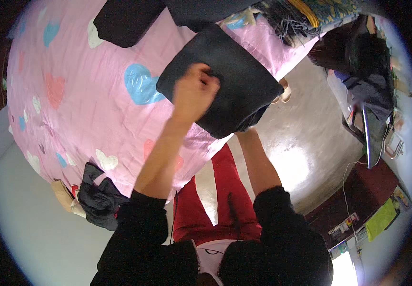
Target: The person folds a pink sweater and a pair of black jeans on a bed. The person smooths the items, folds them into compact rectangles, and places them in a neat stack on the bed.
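Note:
A folded black garment (234, 68) lies partly over the edge of a bed with a pink heart-patterned sheet (95, 89). Above its left part is my left hand (198, 85), blurred, its fingers curled; whether they pinch the cloth is unclear. My right hand (245, 131) is under the garment's near right edge, mostly hidden by the cloth, and its fingers do not show. Two more dark folded cloths, one at the top left (129, 21) and one at the top middle (206, 12), rest on the sheet beyond.
Fringed, patterned textiles (299, 21) are stacked at the top right of the bed. A crumpled dark garment (100, 196) hangs at the near left edge. Slippers (285, 91) stand on the floor at right. Farther right are a dark red table (356, 200), a cable and a green cloth (380, 218).

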The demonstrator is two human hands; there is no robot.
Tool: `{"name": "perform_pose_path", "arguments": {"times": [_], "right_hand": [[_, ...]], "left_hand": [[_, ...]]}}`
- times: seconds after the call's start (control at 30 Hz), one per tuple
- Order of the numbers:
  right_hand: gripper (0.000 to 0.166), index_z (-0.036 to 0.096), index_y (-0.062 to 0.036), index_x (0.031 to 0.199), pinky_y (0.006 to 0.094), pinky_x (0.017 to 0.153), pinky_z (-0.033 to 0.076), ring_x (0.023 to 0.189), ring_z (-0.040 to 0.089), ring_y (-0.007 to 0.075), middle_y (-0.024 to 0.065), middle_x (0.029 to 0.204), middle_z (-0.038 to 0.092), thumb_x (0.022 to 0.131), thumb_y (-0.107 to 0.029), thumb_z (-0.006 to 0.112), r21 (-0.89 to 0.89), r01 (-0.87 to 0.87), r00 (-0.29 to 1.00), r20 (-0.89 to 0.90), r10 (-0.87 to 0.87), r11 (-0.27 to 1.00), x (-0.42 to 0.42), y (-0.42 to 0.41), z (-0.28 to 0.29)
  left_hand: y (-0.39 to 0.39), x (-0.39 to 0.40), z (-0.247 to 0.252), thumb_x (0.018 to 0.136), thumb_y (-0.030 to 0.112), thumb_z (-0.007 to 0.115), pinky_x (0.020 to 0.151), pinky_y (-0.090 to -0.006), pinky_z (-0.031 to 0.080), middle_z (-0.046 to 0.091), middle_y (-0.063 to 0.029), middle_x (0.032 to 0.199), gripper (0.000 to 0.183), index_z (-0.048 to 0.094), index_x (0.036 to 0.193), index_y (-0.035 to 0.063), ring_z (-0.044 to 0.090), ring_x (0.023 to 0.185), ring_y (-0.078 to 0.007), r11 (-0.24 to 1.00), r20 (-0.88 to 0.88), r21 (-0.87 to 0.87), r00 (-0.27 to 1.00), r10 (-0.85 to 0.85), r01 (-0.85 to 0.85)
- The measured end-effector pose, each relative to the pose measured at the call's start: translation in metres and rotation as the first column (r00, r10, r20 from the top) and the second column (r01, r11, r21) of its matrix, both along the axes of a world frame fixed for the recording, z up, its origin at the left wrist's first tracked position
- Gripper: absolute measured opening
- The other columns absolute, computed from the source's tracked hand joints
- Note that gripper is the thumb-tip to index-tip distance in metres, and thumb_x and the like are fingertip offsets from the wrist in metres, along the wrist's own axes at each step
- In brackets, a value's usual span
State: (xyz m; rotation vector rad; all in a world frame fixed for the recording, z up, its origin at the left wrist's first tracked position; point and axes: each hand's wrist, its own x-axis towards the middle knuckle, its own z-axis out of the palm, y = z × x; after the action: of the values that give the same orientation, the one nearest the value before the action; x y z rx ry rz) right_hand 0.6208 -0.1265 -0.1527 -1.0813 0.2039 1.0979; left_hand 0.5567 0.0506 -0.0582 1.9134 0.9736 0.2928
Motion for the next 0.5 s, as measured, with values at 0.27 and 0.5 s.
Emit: {"name": "perform_pose_path", "arguments": {"times": [0.27, 0.5], "right_hand": [[0.097, 0.019, -0.0127, 0.147, 0.0457, 0.113, 0.017, 0.138, 0.023, 0.0315, 0.0138, 0.148, 0.027, 0.075, -0.051, 0.071, -0.466, 0.188, 0.96, 0.273, -0.061, 0.865, -0.037, 0.01, 0.079], [0.076, 0.032, -0.0063, 0.139, 0.0374, 0.106, 0.028, 0.12, 0.042, 0.0247, 0.011, 0.133, 0.043, 0.076, -0.015, 0.074, -0.31, 0.196, 0.927, 0.367, -0.073, 0.93, -0.031, 0.018, 0.09]], "left_hand": [[0.085, -0.03, -0.04, 0.07, 0.063, 0.066, 0.087, -0.0338, 0.049, 0.064, -0.0221, 0.109, 0.088, 0.054, 0.126, -0.0045, 0.065, 0.097, -0.0314, 0.818, -0.148, -0.57, 0.989, -0.01, -0.077], [0.082, -0.071, -0.035, 0.07, 0.057, 0.07, 0.094, -0.0321, 0.044, 0.058, -0.022, 0.12, 0.09, 0.047, 0.131, -0.0051, 0.059, 0.107, -0.0287, 0.689, -0.016, -0.724, 0.999, -0.05, 0.023]]}}
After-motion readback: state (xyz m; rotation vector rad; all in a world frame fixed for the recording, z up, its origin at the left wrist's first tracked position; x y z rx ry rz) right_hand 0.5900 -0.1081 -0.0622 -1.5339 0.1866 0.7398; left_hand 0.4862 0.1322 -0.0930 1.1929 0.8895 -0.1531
